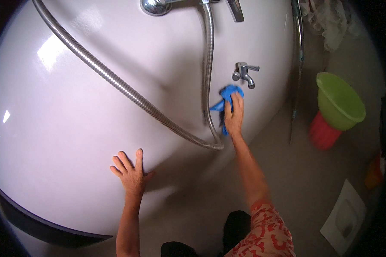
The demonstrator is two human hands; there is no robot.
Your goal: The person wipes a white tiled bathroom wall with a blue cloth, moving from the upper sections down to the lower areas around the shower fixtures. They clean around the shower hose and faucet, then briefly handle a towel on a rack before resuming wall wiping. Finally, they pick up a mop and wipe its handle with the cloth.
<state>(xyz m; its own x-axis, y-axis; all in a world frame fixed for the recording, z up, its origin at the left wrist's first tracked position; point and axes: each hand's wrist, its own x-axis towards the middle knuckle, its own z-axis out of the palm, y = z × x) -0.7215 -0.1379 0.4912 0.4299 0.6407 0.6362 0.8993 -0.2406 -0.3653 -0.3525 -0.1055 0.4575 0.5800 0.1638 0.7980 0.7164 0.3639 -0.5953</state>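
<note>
My right hand [235,115] presses a crumpled blue cloth [231,91] against the glossy white wall [167,107], just below a small chrome tap [243,75]. Part of the cloth hangs under the palm, and its fingers look a little blurred. Lower and to the left, my left hand [132,172] lies flat on the same white surface with its fingers spread and nothing in it. Between the hands, a ribbed metal shower hose [133,95] dips in a loop, its bottom bend close to my right wrist.
Above, a chrome mixer [156,6] and a spout [235,10] stick out. On the right, a green basin [339,103] rests on a red bucket [325,132], and a squat toilet [346,216] is set in the floor. A dark strip [43,218] runs along the lower left.
</note>
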